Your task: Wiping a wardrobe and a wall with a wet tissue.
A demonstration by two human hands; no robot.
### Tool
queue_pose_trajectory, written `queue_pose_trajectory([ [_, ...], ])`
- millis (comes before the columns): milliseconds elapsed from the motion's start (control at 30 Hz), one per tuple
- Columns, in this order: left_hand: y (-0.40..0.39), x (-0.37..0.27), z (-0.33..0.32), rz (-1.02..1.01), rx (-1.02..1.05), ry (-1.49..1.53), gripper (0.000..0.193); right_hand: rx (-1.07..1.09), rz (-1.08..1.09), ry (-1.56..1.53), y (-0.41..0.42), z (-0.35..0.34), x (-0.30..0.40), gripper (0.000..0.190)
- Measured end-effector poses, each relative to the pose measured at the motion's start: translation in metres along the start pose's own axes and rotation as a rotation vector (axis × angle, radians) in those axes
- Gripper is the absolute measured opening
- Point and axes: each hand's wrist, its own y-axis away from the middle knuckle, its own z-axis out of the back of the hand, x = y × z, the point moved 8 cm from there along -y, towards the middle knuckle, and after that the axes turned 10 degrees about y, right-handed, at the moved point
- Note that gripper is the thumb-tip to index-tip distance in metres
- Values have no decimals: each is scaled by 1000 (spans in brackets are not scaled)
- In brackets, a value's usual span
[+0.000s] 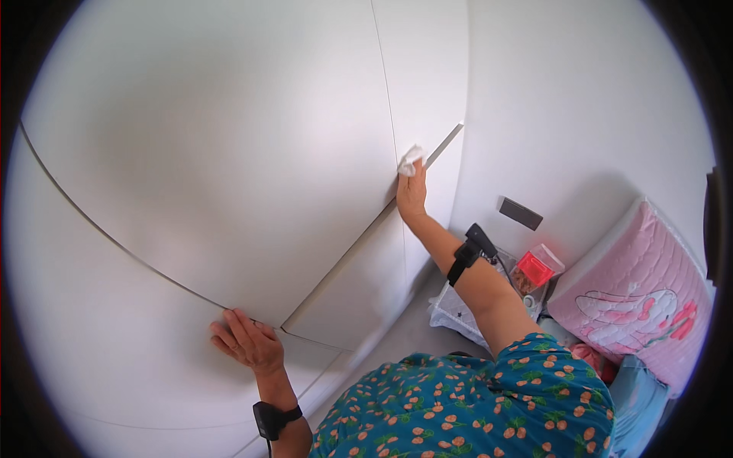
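Observation:
A white wardrobe or cabinet front [246, 172] with thin dark seams fills the left and middle of the view. My right hand [412, 192] is raised against it, holding a crumpled white cloth or tissue [412, 160] at the dark groove between upper and lower panels. My left hand [249, 340] rests palm down on the panel at the lower left, its fingers slightly spread at a dark seam and holding nothing. Black straps with small devices are on both my forearms.
Right of the cabinet is a white wall with a dark rectangular plate [520, 213]. Below it, a small covered table [452, 309] bears a red and clear container [537, 266] and a roll of tape [529, 302]. A pink quilted headboard or cushion [635, 303] stands at the right.

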Motion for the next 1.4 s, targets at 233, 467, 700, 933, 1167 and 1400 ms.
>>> queue_pose_trajectory([
  [233, -8, 4, 1, -6, 45, -24, 41, -57, 86, 8, 0, 0, 70, 46],
  [467, 3, 0, -2, 15, 62, 50, 40, -197, 626, -29, -76, 26, 213, 48],
  [700, 19, -1, -4, 30, 38, 13, 41, -171, 877, 18, -87, 32, 277, 49],
  [933, 5, -2, 0, 6, 25, 28, 40, -154, 663, 11, -39, 26, 208, 47],
  [1167, -8, -6, -1, -11, 26, 29, 40, -43, 225, 81, 16, 6, 92, 48],
  [1400, -5, -2, -5, 10, 49, 11, 40, 168, -15, 4, 47, -7, 77, 50],
])
